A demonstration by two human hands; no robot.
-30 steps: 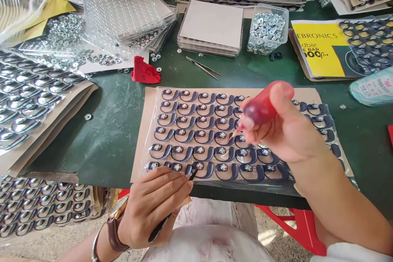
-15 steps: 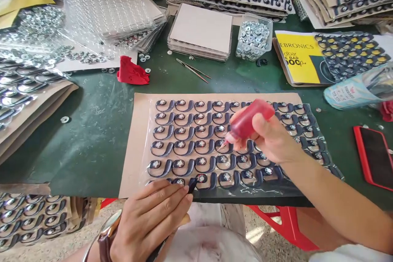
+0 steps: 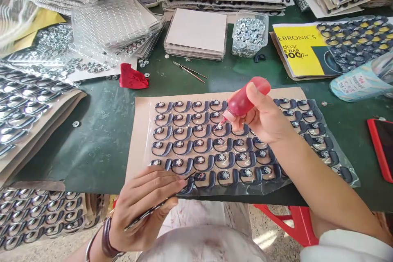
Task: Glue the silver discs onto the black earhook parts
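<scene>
My right hand (image 3: 267,116) is wrapped round a red squeeze bottle (image 3: 245,97), tilted with its nozzle down to the left. The fine tip is at the silver disc of one dark hook-shaped piece (image 3: 219,130); whether it touches, I cannot tell. Rows of these pieces lie on a clear plastic sheet over brown cardboard (image 3: 139,131). At the near left corner, my left hand (image 3: 153,200) is closed on thin dark tweezers (image 3: 143,215), their tip close to a front-row piece (image 3: 200,177). Part of the front row is hidden under that hand.
Silver tweezers (image 3: 190,72) and a red cloth scrap (image 3: 133,77) lie behind the cardboard. A clear tub of washers (image 3: 250,32) stands beside a stack of white cards (image 3: 196,32). At right are a blue-striped cup (image 3: 353,84) and a red-cased phone (image 3: 379,151).
My right hand has carried the red bottle away from me, its tip passing to a piece one row farther back. My left hand has shifted slightly left and turned, showing more of the tweezers.
</scene>
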